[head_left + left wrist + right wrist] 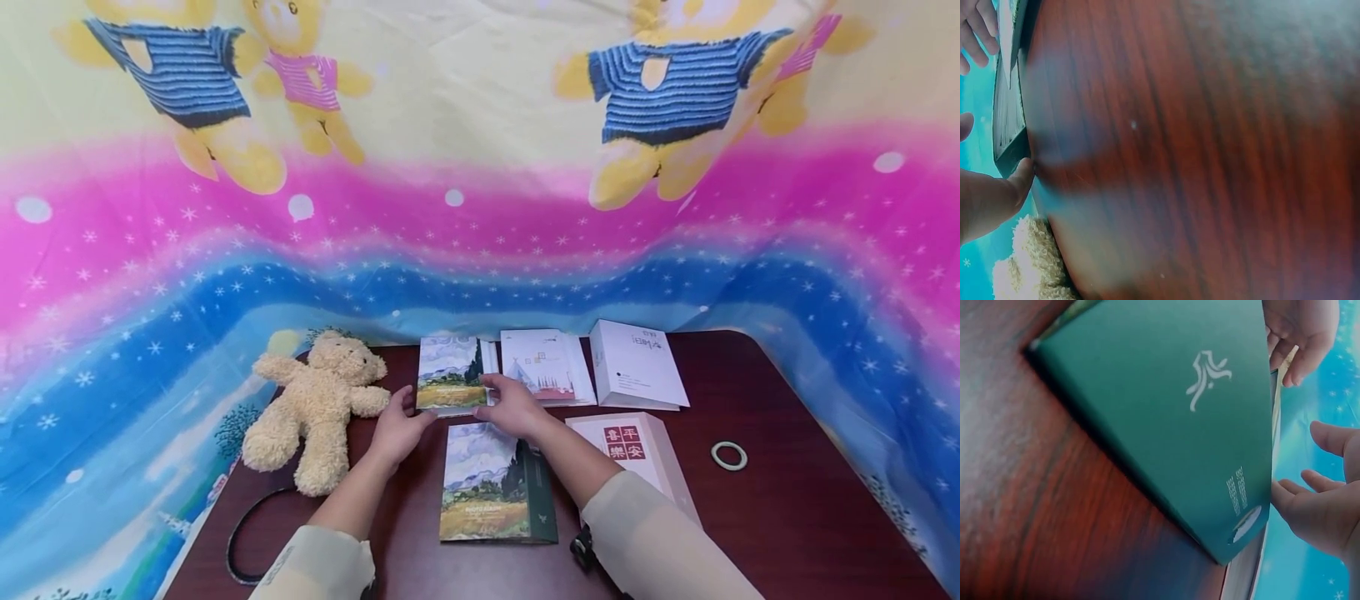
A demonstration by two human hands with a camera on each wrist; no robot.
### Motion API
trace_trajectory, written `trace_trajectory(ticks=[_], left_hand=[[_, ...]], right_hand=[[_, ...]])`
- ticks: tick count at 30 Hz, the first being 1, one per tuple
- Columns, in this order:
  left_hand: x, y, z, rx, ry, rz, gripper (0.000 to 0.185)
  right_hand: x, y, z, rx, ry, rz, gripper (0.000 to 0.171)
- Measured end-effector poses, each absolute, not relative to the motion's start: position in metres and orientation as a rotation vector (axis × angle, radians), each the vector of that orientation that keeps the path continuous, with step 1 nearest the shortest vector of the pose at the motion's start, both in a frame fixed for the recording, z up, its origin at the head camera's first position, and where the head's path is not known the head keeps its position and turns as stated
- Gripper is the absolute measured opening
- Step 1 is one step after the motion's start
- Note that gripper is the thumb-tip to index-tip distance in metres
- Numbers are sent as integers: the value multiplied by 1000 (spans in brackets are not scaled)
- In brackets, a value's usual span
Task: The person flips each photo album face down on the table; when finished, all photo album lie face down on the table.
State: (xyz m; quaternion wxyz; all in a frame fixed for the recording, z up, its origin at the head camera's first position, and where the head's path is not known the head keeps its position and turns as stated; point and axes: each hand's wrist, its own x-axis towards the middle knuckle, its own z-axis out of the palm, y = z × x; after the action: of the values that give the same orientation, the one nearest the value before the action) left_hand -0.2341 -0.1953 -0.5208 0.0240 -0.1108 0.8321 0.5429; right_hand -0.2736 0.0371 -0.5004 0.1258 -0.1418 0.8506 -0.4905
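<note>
1. While both arms reach to the middle of the frame, the left hand [397,429] sets its fingertips against the left edge of a small booklet with a painted wheat-field cover [450,375], fingers fairly straight and merely touching rather than clasping.
2. The right hand [512,406] rests loosely spread on the same booklet's right edge, so the two hands seem to bracket it and keep it square.
3. That booklet lies flat at mid-frame on the dark red-brown wooden table [787,517], just above a larger box with the same painted cover and a dark green side [497,483]; the right wrist view shows the green face with a white emblem.
4. To the right along the back sit a white card with a pink drawing [542,364] and an open white box [637,365].
5. A cream plush teddy bear [318,408] lies at left, and a pale bangle ring [729,455] at right.
</note>
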Motion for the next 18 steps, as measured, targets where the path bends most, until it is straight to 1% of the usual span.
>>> trace_trajectory(ticks=[11,18], left_hand=[[-244,-190,-525,-368,2597,1633,82],[-246,-191,-526,-379,2585,1632,80]], right_hand=[[-284,29,-506,-445,2594,-1261,72],[-286,22,-508,-397,2587,-1239,75]])
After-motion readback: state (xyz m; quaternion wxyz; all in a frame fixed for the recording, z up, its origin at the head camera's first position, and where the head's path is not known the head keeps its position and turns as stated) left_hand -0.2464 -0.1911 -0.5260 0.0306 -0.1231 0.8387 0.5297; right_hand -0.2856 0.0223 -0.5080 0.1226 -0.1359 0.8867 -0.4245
